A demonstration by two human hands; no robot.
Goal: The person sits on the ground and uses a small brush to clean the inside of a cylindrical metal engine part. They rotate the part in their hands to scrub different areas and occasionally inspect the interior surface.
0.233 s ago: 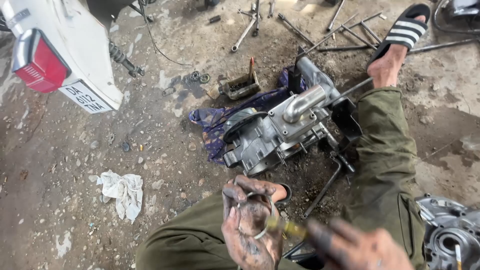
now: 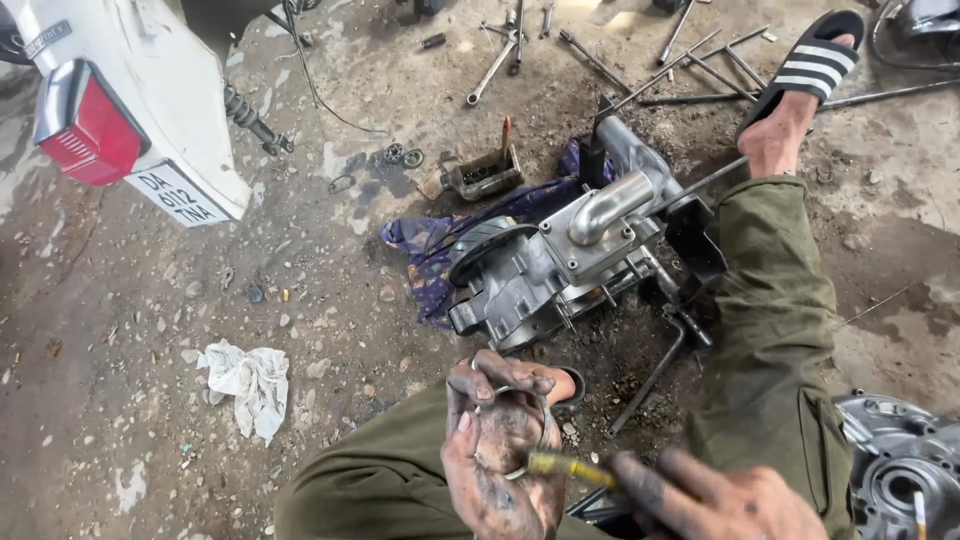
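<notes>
Fingers (image 2: 478,392) of the left hand (image 2: 500,450) curl around a thin metal ring (image 2: 528,432). Right hand (image 2: 725,500), at 5 o'clock, grips a yellow tool (image 2: 562,466) poking the ring. The engine (image 2: 560,265) lies on the floor at 12 o'clock. Prying looks underway; next needs a steady push.

Grey engine block (image 2: 560,265) on purple cloth (image 2: 425,245) by my leg | white scooter tail, red lamp (image 2: 85,130) upper left | crumpled white rag (image 2: 250,385) | long tools (image 2: 650,70) strewn across dirty floor (image 2: 120,290)
</notes>
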